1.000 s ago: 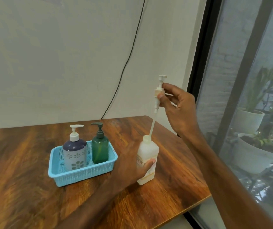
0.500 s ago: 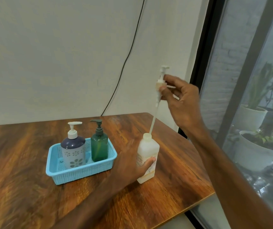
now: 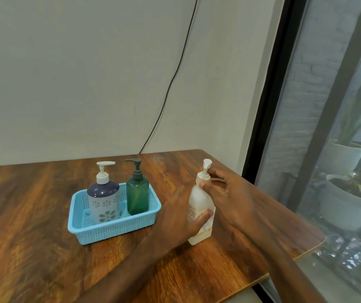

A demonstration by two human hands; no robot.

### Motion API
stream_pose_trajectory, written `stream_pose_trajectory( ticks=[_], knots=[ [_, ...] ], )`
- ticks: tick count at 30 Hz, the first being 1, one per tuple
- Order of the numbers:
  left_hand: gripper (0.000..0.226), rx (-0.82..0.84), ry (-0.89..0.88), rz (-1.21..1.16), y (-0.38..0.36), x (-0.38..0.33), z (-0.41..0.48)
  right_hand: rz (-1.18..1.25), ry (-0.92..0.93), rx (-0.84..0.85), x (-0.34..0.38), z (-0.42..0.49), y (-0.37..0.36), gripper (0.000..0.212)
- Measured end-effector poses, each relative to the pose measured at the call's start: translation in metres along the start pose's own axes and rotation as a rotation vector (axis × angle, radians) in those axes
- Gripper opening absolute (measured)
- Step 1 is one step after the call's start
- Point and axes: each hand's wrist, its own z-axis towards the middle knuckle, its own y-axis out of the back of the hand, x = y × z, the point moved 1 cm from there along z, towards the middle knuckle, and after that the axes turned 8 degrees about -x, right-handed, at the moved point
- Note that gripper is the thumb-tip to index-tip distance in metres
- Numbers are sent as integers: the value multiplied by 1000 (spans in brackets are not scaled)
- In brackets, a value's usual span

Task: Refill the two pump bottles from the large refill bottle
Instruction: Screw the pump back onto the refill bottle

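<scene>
Left hand (image 3: 181, 217) wraps the body of the large white plastic refill bottle (image 3: 198, 199), thumb across the label, pinning it upright on the wooden desk (image 3: 33, 215) near the right edge. Right hand (image 3: 230, 193) is up top, fingers (image 3: 204, 184) pinched narrow around the collar of the white pump head (image 3: 206, 166) that sits in the bottle's neck. It reads as a twist of that collar, though whether it is loosening or tightening I cannot tell. To do it well, grip the body firm and low so the bottle can't spin or tip, turn only the collar, and hold the pump straight so the thread doesn't bind. Squeeze gently, because a hard squeeze on a loose neck could push liquid out.

Off to the left, apart from the hands, a light blue perforated plastic basket (image 3: 114, 231) holds both targets. A navy-and-grey flowered pump bottle (image 3: 103, 200) stands on the left and a translucent green pump bottle (image 3: 137, 195) on its right, both upright with pumps on. Those pumps must come off before pouring. A black cable (image 3: 175, 77) runs down the far wall, and white plant pots (image 3: 350, 206) sit beyond the window at right. The close desk edge is the one hazard.
</scene>
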Motion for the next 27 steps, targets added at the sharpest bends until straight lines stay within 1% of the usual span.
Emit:
stream_pose_trajectory(
  ticks=[5,7,9,11,14,17,19,21,25,27],
  knots=[
    [80,28,28,5,0,-2,1,-30,21,14,-4,1,-1,34],
    [74,61,52,-32,5,-4,1,-23,22,25,-4,1,0,34],
    [64,109,60,-148,14,-7,1,-5,24,13,-4,0,1,33],
    [58,141,70,-284,26,-14,-3,11,72,-4,-4,0,2,27],
    [49,106,61,-428,42,-30,-2,26,88,-29,-5,0,1,28],
    [34,8,41,-406,45,-41,14,37,85,-38,-4,2,-2,28],
    [26,-15,42,-370,43,-43,26,31,75,-35,-6,3,-4,26],
    [26,-19,33,-295,39,-41,35,26,35,-19,-11,3,-4,27],
    [26,23,74,-301,42,-38,45,119,-76,79,-24,-5,-4,47],
    [26,48,57,-292,44,-36,50,178,-122,123,-27,-9,-7,54]
  ],
)
